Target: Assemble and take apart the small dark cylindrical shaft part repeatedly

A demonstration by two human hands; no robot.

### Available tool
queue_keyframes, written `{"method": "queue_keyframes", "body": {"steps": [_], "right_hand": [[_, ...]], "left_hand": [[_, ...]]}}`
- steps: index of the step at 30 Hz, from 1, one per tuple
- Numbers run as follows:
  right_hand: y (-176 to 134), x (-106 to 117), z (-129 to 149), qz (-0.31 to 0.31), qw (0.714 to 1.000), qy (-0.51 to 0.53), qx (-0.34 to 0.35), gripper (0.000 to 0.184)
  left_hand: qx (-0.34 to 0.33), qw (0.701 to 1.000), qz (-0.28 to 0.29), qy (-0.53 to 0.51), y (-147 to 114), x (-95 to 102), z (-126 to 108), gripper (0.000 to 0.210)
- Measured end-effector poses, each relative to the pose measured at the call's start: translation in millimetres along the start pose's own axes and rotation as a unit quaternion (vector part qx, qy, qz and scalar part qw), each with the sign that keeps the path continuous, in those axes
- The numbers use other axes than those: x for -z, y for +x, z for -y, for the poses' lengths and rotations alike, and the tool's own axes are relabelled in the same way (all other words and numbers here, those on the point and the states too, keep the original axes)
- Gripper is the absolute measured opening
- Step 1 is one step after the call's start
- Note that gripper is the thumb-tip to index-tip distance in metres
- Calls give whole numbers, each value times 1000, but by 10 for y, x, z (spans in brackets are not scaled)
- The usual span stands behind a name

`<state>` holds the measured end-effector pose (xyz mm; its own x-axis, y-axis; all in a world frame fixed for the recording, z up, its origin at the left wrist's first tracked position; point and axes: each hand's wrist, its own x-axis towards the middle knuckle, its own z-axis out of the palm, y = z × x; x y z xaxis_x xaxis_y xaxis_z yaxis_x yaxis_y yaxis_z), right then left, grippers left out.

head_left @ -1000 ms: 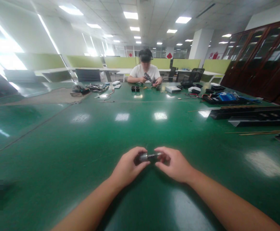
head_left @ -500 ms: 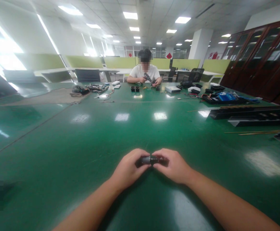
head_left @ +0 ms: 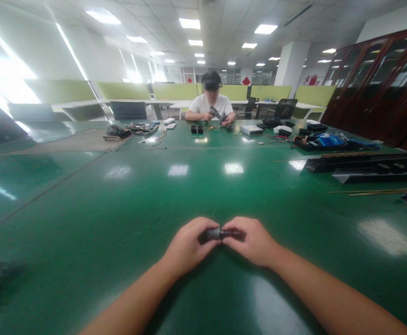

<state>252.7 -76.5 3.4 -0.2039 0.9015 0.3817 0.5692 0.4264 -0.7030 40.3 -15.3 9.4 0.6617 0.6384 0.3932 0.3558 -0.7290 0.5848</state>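
Now both hands hold one small dark cylinder [head_left: 218,233] low over the green desk [head_left: 119,209].

Its left end sits in the left hand [head_left: 188,245], fingers curled shut round it; its right end is pinched in the closed grip of the right hand [head_left: 254,241], so only the grey middle shows between them. Well apart, at the desk's far side, a person in a white shirt [head_left: 209,105] holds a dark tool [head_left: 214,112], with small parts [head_left: 196,129] just beside. Long black rails [head_left: 371,165] lie to the right.
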Motion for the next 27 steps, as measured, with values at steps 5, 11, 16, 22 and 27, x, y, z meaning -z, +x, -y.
{"method": "queue_keyframes", "body": {"steps": [5,11,16,22,27], "right_hand": [[0,4,-5,0,1000,-5,-6,16],[-9,5,-22,0,1000,4,-13,15],[-7,4,-20,-2,1000,7,-14,16],[-9,5,-27,-1,1000,6,-14,14],[-6,12,-34,-1,1000,3,-24,12]], "left_hand": [[3,1000,-2,-6,-1,-3,5,19],[7,1000,-3,-4,-4,-7,5,20],[11,1000,-7,-5,-5,-6,8,21],[14,1000,-5,-3,0,5,12,21],[14,1000,-7,-4,-5,4,13,21]]}}
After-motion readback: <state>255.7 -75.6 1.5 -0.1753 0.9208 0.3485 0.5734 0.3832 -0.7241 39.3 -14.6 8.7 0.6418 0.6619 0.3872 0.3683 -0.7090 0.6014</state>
